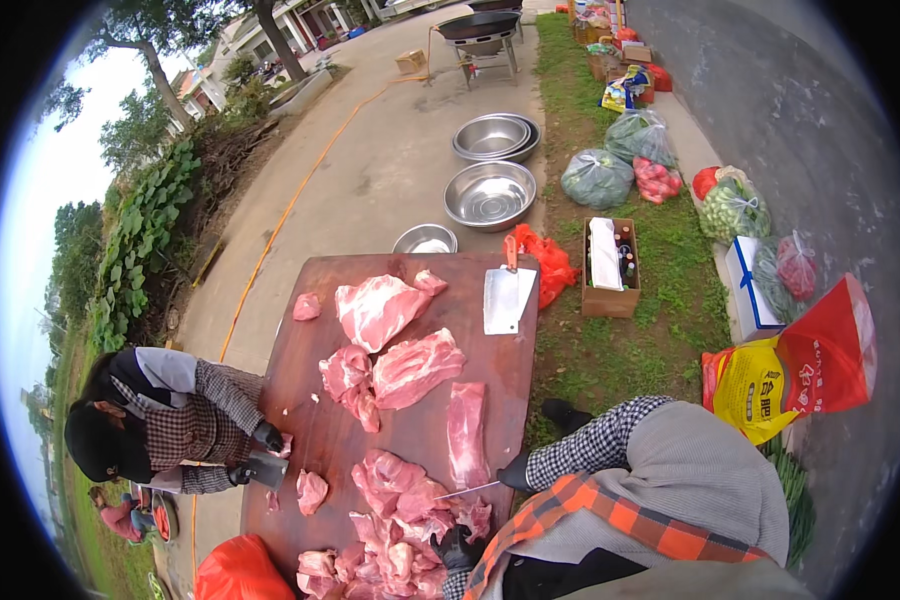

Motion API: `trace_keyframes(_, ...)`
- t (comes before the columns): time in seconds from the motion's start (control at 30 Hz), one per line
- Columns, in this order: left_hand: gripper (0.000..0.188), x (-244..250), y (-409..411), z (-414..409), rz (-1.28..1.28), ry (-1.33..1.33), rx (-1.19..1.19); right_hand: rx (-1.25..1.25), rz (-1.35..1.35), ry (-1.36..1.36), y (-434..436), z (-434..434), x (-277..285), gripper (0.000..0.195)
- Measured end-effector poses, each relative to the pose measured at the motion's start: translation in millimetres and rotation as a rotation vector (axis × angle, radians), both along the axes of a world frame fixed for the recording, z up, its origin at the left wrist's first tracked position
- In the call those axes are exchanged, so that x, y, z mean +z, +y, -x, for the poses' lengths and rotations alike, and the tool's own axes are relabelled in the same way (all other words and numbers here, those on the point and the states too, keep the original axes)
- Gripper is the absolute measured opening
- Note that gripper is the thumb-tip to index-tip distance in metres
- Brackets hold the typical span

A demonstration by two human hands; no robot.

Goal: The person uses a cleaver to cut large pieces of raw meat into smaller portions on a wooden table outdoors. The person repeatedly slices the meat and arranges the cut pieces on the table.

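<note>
My right hand [516,472], in a black glove, holds a knife [466,491] whose thin blade lies over the raw meat near the table's right side. Below it, my left hand [457,550], gloved too, has its fingers curled on a piece of raw meat [474,516] at the edge of a heap of cut pieces [390,555]. A long strip of meat [466,435] lies just above the blade. Larger slabs of meat [382,307] sit farther up on the reddish-brown wooden table [412,435].
A cleaver [501,304] rests on another blade at the table's upper right corner. Across from me a person [195,420] in black gloves holds a cleaver [268,469]. A red plastic bag [241,571] is at lower left. Steel basins [490,196] and a bottle carton [611,296] stand beyond.
</note>
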State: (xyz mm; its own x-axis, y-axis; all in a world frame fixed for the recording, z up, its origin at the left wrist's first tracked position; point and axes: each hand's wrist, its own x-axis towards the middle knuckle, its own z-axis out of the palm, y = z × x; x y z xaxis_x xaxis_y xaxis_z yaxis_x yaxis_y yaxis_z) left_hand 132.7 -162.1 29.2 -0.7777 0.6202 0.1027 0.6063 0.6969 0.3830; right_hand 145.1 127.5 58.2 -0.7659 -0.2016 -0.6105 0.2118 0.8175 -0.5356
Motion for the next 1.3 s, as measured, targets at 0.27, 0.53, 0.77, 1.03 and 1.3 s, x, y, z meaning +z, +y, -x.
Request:
trace_keyframes(0.27,0.023,53,-38,15,-0.102,0.143,0.304,-0.011,0.106,-0.108,22,-3,27,0.038)
trace_keyframes(0.53,0.020,137,-36,87,-0.046,0.479,0.505,0.015,-0.062,0.061,39,-3,22,0.037)
trace_keyframes(0.77,0.047,88,12,110,-0.144,0.371,0.474,-0.202,0.018,-0.032,67,1,62,0.038)
trace_keyframes(1.03,0.080,-27,107,54,0.127,-0.226,0.252,0.038,-0.124,0.172,113,-7,47,0.024)
trace_keyframes(1.3,0.083,-36,145,53,0.280,-0.407,0.461,-0.028,-0.181,0.019,176,-1,51,0.028)
